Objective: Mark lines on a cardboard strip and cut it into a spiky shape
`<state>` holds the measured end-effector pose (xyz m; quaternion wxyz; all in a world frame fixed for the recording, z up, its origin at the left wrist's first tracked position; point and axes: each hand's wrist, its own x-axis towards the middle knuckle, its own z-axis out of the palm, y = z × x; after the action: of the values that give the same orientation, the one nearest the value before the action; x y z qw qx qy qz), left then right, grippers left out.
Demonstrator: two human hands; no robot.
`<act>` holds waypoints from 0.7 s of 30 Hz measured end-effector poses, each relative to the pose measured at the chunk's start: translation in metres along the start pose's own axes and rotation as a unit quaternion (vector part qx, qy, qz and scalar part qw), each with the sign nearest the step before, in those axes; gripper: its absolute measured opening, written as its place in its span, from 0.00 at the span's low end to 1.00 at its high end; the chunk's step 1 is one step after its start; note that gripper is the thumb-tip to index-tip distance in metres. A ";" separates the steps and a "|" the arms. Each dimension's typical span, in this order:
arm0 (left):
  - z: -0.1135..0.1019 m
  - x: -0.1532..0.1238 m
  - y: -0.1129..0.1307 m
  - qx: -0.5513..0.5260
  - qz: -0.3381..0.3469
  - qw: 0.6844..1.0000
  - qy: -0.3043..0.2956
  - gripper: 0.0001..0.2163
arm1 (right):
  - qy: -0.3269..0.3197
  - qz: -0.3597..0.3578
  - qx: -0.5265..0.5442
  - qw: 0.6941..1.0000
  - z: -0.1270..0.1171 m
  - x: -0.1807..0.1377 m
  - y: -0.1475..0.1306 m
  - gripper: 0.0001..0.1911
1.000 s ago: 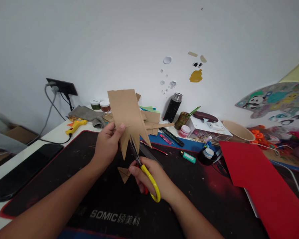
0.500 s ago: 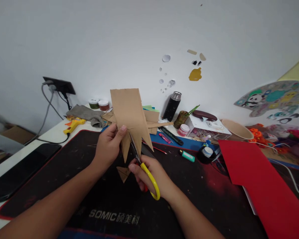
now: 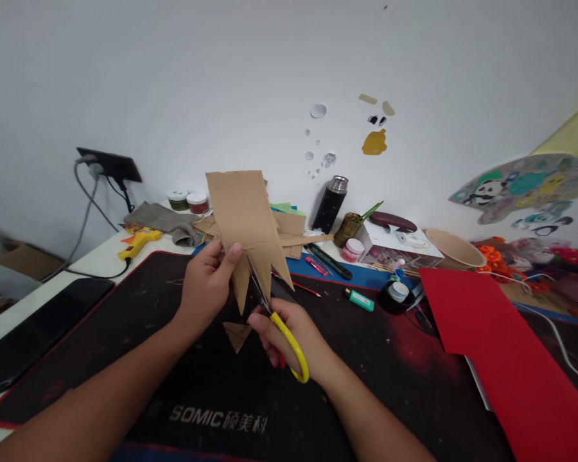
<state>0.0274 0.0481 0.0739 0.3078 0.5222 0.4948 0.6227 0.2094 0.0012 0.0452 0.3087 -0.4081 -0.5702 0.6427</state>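
Observation:
My left hand point(image 3: 210, 274) pinches a brown piece of cardboard point(image 3: 245, 208) near its lower left, thumb in front. The cardboard is held up above the mat, and its lower edge is cut into pointed teeth. In my right hand point(image 3: 289, 330) is a pair of scissors point(image 3: 291, 346) with yellow and red handles. Their blades reach up into the cardboard between two of the teeth, beside my left thumb; the tips are partly hidden. Below the hands a small cardboard triangle point(image 3: 237, 335) lies on the black mat point(image 3: 212, 375).
A glue gun point(image 3: 139, 244) and a grey cloth point(image 3: 161, 218) lie at the back left, a black phone-like slab point(image 3: 43, 327) nearer. Behind stand a black flask point(image 3: 331, 205) and a pink-lidded jar point(image 3: 352, 250). A green lighter point(image 3: 359, 299) and red sheet point(image 3: 501, 346) are on the right.
The view has shifted slightly, so most things sit a little further left. The toothed end of the cardboard is turned slightly; both hands keep their holds and the scissors stay between the teeth.

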 end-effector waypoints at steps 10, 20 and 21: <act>0.001 -0.001 0.001 -0.012 -0.010 1.000 -0.002 0.19 | -0.002 0.008 0.029 1.000 0.001 -0.002 0.000 0.30; 0.002 -0.001 0.002 -0.034 -0.021 0.999 -0.011 0.20 | -0.001 0.006 0.029 1.000 0.002 -0.001 0.000 0.30; 0.002 -0.001 0.002 -0.036 -0.021 0.999 -0.012 0.21 | 0.000 0.008 0.031 0.999 0.002 -0.001 0.000 0.31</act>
<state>0.0302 0.0473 0.0753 0.3452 0.5074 0.4795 0.6273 0.2083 -0.0010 0.0457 0.3156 -0.4028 -0.5466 0.6629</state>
